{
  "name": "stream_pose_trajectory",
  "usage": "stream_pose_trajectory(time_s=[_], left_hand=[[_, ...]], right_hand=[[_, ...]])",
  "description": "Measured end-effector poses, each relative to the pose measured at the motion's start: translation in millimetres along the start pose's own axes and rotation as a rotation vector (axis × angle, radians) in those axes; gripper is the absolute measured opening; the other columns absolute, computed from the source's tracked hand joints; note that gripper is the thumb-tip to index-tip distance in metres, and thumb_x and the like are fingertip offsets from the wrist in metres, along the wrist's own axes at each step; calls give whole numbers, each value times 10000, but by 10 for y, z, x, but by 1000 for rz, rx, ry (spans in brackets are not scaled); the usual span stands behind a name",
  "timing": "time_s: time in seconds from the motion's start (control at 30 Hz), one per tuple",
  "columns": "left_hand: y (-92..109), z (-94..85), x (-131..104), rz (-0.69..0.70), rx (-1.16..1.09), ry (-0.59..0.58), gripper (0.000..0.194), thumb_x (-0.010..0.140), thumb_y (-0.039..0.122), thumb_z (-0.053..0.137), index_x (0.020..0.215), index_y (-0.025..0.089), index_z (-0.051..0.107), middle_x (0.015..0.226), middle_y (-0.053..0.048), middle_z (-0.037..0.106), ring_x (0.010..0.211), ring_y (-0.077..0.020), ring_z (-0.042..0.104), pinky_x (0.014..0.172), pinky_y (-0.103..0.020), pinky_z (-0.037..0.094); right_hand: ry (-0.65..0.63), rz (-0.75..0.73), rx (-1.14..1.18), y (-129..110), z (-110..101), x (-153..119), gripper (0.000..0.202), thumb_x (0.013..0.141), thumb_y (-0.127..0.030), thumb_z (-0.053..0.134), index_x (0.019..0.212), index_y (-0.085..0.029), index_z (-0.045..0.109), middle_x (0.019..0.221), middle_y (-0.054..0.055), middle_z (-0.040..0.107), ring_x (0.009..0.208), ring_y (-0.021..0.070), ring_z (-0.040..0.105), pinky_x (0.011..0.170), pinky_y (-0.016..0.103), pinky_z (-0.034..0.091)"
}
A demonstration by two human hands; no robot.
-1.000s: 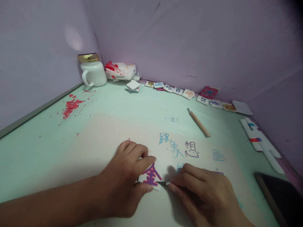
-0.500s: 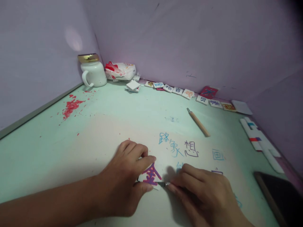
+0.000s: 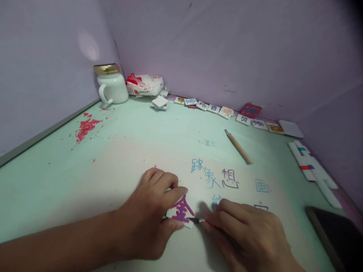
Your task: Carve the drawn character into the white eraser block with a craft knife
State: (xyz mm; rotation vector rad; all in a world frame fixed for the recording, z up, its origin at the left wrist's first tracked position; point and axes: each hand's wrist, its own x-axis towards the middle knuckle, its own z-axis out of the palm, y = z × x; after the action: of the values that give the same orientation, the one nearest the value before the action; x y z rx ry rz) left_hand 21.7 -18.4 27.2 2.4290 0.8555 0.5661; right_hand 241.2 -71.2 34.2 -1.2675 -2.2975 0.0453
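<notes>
My left hand [image 3: 150, 213] pinches a small white square block [image 3: 180, 217] between thumb and fingers, holding it down on the pale paper. A purple and red Chinese character [image 3: 181, 209] covers the block's face. In my right hand [image 3: 245, 232] is a craft knife [image 3: 200, 221], gripped close to its blade; the handle is mostly hidden by the fingers. Its blade tip meets the block near the lower right end of the character. Around my hands, the paper [image 3: 136, 155] bears handwritten characters [image 3: 229, 178] in blue and purple.
A wooden-handled carving tool [image 3: 238, 147] lies beyond my right hand. Marker pens [image 3: 317, 177] and a dark phone [image 3: 334, 230] are at right. Red shavings [image 3: 86, 128], a white lidded mug [image 3: 113, 88], a soft packet [image 3: 146, 85] and several character blocks [image 3: 226, 112] line the back.
My right hand has shifted slightly right, and more of the knife blade shows between its fingers and the block. My left hand keeps its hold on the block.
</notes>
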Motion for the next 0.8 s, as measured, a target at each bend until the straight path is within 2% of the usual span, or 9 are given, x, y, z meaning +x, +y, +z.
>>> stream_pose_trajectory(time_s=[0.4, 0.6, 0.8], left_hand=[[6, 4, -3, 2, 8, -6, 331, 739, 157, 621, 1066, 177, 573, 997, -85, 526, 920, -266, 474, 865, -491, 373], [-3, 9, 5, 14, 0, 3, 324, 746, 146, 613, 1066, 175, 572, 991, -80, 518, 914, -265, 471, 852, -475, 366], [-6, 1, 3, 17, -13, -8, 343, 729, 127, 628, 1065, 170, 570, 991, -76, 514, 911, -261, 470, 868, -481, 348]], right_hand=[[-88, 36, 56, -15, -21, 3, 254, 856, -137, 513, 626, -208, 593, 547, -24, 547, 426, 104, 491, 425, 286, 292], [-49, 101, 124, -32, -8, -13, 235, 861, -161, 529, 650, -206, 624, 561, -17, 552, 417, 100, 504, 412, 263, 307], [-35, 80, 106, 29, 24, -116, 134, 867, -162, 578, 784, -217, 668, 611, -19, 580, 466, 109, 526, 451, 253, 333]])
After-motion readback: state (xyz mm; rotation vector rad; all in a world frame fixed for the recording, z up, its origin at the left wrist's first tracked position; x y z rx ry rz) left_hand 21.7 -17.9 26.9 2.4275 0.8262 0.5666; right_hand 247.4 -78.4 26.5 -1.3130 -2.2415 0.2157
